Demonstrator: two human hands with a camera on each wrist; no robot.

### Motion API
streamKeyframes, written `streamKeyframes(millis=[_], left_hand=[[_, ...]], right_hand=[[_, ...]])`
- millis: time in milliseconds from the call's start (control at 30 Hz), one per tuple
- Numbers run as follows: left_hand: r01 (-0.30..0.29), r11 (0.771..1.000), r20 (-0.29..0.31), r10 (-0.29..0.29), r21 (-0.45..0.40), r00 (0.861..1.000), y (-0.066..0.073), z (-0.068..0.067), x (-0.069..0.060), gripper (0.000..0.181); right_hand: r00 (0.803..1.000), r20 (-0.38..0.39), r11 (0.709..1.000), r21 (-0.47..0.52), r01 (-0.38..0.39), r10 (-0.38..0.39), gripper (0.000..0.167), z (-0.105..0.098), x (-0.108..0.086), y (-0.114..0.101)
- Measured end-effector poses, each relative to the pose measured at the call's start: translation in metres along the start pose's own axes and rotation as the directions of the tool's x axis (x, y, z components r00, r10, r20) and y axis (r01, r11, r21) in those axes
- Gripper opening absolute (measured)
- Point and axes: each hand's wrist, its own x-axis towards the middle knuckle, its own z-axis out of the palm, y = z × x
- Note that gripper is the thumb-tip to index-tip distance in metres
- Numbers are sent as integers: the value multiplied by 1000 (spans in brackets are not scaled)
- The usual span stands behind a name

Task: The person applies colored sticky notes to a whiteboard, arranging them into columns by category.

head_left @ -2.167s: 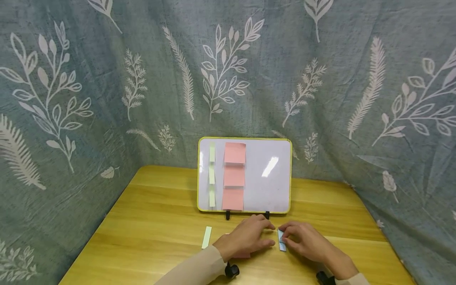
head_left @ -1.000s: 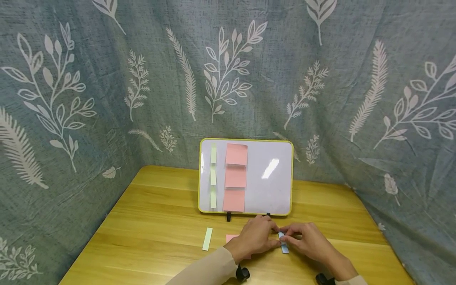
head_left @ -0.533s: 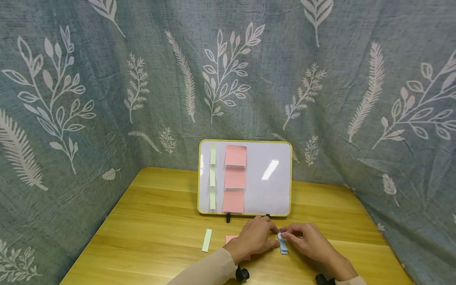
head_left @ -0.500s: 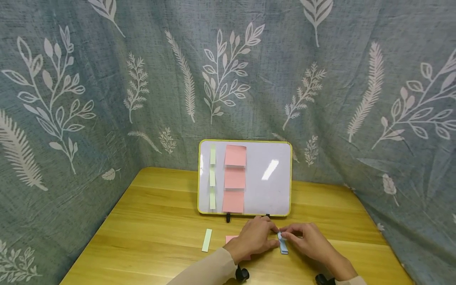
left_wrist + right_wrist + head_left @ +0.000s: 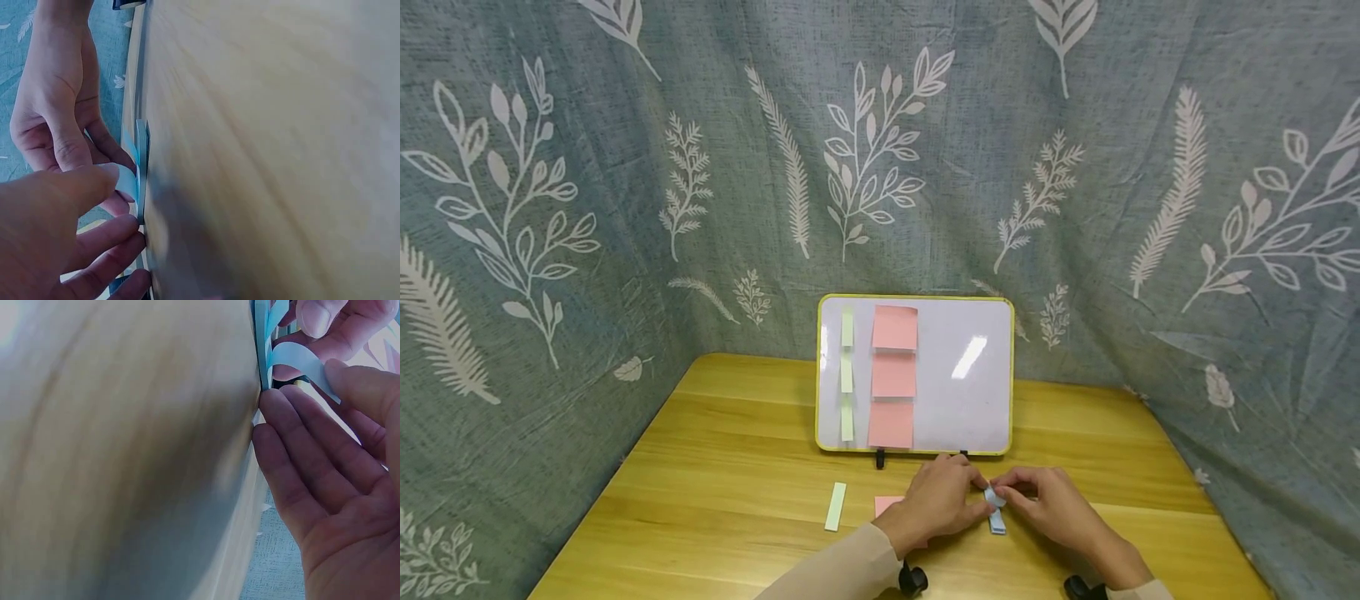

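Observation:
A pad of narrow blue sticky notes lies on the table, its top strip lifted and bent into a loop. My right hand pinches this strip near the pad's far end, thumb against it in the right wrist view. From the other side my left hand holds the pad with bent thumb and index finger, its other fingertips resting on the table. In the left wrist view its thumb covers part of the looped strip. Beneath the left hand, a pink sticky note pad is mostly hidden.
A yellow-framed whiteboard stands behind the hands on black feet, bearing green strips and pink sticky notes in two columns. A pale green strip pad lies left of the hands. Patterned curtain surrounds the wooden table.
My left hand has come right to the blue pad. The right fingers have stayed near its far end, and the top strip now bends up in a loop.

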Motion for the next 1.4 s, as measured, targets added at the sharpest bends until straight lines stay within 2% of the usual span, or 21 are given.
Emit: streamKeyframes(millis=[167, 433, 700, 800, 1033, 1233, 1400], left_hand=[[21, 999, -8, -21, 30, 1000, 4, 0, 1, 38], [52, 991, -38, -47, 125, 998, 8, 3, 5, 46], [56, 991, -60, -48, 121, 997, 8, 3, 5, 50], [49, 991, -63, -42, 124, 997, 9, 2, 3, 49], [49, 990, -68, -41, 133, 997, 10, 1, 3, 50], [71, 989, -39, -66, 128, 997, 11, 2, 4, 51], [84, 988, -40, -79, 132, 996, 12, 6, 5, 52]], right_hand=[[1000, -30, 1000, -11, 7, -7, 12, 1, 0, 1], [996, -82, 998, -51, 41, -45, 10, 2, 0, 3], [991, -119, 995, -89, 50, -60, 9, 1, 0, 1], [990, -134, 995, -97, 21, -34, 9, 1, 1, 1], [991, -133, 999, -5, -31, 30, 10, -3, 4, 3], [982, -170, 996, -10, -85, 82, 8, -5, 7, 6], [976, -188, 992, -34, -122, 113, 7, -6, 10, 9]])
